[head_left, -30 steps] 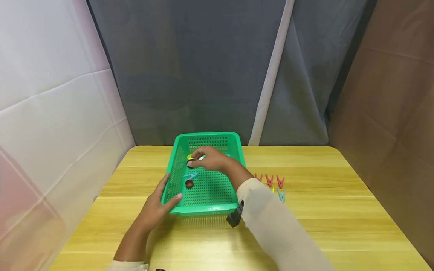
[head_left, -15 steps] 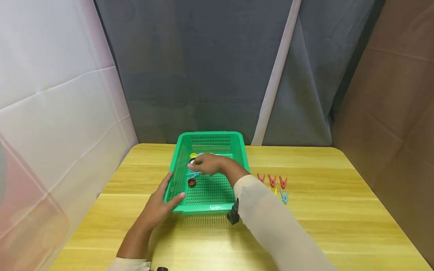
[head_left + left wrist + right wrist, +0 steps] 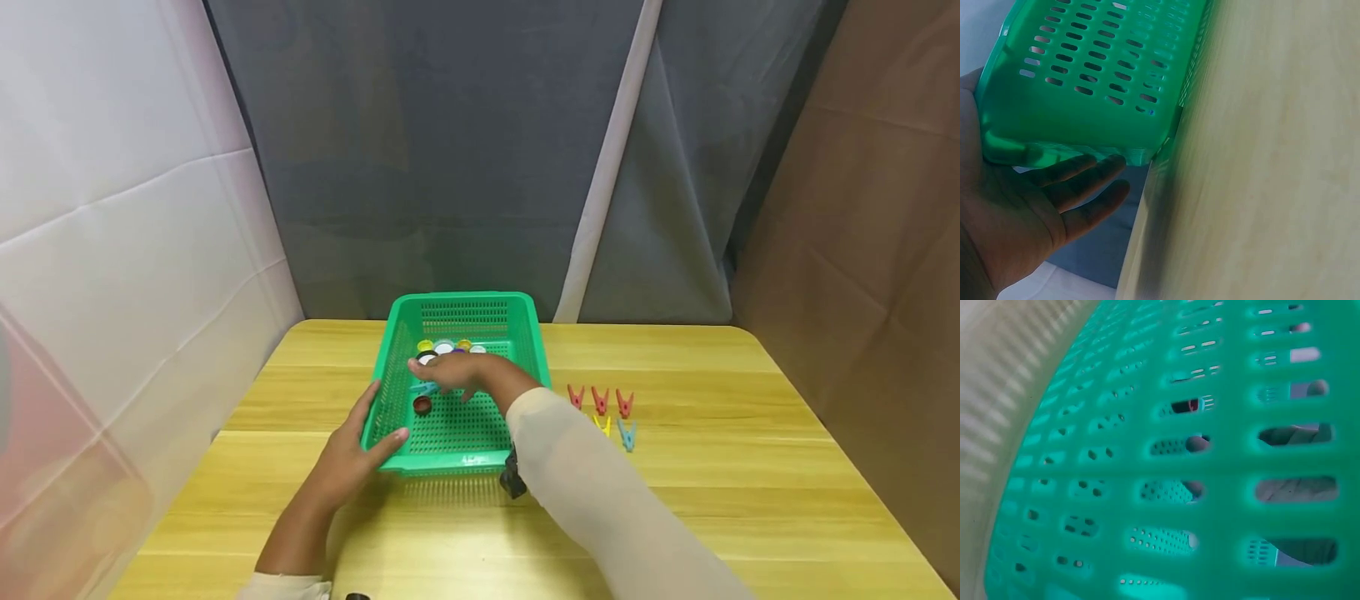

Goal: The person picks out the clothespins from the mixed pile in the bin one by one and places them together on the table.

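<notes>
In the head view, a green plastic basket (image 3: 461, 461) with slotted walls stands on the table. My left hand (image 3: 347, 454) holds its near left corner, thumb over the rim. The left wrist view shows the fingers of that hand (image 3: 1029, 206) along the outside of the basket (image 3: 1085, 125). My right hand (image 3: 457, 373) is inside the basket, palm down, overlapping one end of a light blue clothespin (image 3: 422, 388). I cannot tell whether its hidden fingers grip the clothespin. A dark red bottle cap (image 3: 422, 405) lies just nearer. Through the wall slots, the right wrist view shows parts of the fingers (image 3: 1197, 444).
Several caps lie beyond the right hand in the basket, among them a yellow cap (image 3: 425, 345), a white cap (image 3: 444, 346) and a black-rimmed cap (image 3: 426, 357). Right of the basket lie red clothespins (image 3: 600, 401), a yellow clothespin (image 3: 602, 426) and a light blue clothespin (image 3: 627, 435).
My right hand has come from the black-rimmed cap nearer to me, over the light blue clothespin. The caps behind it now show. My left hand stays at the basket's corner.
</notes>
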`<control>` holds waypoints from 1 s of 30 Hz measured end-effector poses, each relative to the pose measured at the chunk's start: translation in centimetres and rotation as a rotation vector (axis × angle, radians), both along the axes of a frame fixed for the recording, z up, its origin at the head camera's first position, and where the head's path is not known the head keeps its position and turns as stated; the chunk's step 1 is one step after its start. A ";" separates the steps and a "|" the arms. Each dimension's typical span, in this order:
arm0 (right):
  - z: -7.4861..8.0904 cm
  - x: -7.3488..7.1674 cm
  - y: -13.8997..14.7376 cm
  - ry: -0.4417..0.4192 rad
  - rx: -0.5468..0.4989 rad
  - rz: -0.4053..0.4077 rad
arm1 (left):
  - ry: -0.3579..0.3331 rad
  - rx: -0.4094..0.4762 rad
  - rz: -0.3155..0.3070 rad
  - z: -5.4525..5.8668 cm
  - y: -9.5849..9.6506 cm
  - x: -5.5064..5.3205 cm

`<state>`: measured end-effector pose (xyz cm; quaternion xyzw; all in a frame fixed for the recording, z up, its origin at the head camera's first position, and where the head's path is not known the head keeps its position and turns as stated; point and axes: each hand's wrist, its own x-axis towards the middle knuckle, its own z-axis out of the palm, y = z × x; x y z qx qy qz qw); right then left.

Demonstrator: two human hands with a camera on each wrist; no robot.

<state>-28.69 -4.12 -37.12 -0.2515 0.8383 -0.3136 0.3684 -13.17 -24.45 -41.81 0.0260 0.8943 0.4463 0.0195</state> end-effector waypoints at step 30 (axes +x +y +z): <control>-0.6 0.4 -0.1 -0.066 0.059 -0.018 | -0.004 0.017 0.004 -0.1 0.1 0.1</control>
